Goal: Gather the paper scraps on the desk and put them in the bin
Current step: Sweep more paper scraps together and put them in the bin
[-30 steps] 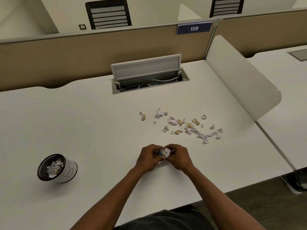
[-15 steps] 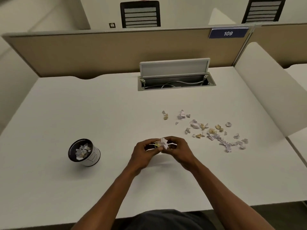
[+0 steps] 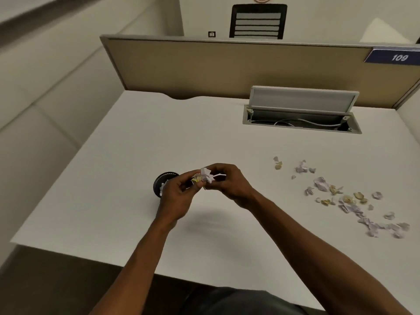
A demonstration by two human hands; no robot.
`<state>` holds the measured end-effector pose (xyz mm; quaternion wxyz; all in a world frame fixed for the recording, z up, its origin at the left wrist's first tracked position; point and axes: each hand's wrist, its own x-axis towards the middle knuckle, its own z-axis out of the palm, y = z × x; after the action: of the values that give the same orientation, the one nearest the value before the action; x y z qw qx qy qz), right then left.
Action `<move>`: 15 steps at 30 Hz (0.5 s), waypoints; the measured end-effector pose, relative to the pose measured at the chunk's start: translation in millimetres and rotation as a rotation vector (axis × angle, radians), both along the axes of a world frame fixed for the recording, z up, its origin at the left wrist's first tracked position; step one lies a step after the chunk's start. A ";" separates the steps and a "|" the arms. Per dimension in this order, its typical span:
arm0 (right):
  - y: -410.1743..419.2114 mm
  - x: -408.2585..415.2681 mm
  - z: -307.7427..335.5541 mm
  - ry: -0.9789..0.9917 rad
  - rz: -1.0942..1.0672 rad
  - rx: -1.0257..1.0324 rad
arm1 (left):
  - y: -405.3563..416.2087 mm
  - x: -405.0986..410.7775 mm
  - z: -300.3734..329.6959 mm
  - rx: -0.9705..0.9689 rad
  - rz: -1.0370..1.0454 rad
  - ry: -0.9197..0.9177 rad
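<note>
Both hands, left (image 3: 179, 196) and right (image 3: 229, 185), grasp a scrap wad (image 3: 205, 176) beside the bin (image 3: 162, 178) (partly filled); many scraps (image 3: 350, 201) remain on the worktop (image 3: 159, 137), right of the grip.

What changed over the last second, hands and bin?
Both hands, left hand and right hand, carried the bundle of scraps leftward from near the loose pile to just above the bin, now partly hidden behind the left hand. Nothing was taken or released. The two-handed grip, the scattered scraps on the desk and the bin's spot look unchanged; the camera swung left.
</note>
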<state>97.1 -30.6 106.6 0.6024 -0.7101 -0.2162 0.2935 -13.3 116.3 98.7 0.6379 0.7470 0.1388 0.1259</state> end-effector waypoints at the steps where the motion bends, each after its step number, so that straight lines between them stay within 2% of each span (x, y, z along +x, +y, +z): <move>1: 12.4 -0.2 0.9 -0.015 0.018 -0.021 | 9.5 -3.9 1.5 0.043 0.022 0.001; 7: 77.8 -6.1 -0.8 -0.103 0.089 -0.209 | 58.4 -22.3 -0.8 0.264 0.151 0.162; 11: 106.8 -10.2 -2.7 -0.369 0.144 -0.359 | 78.5 -27.1 -9.0 0.475 0.191 0.220; 15: 115.8 -14.4 -4.8 -0.542 0.175 -0.435 | 84.2 -31.1 -14.0 0.539 0.115 0.201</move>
<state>82.7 85.2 101.8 0.3305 -0.8525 -0.3607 0.1843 -44.3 200.5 84.7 0.3913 0.8892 0.2048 0.1197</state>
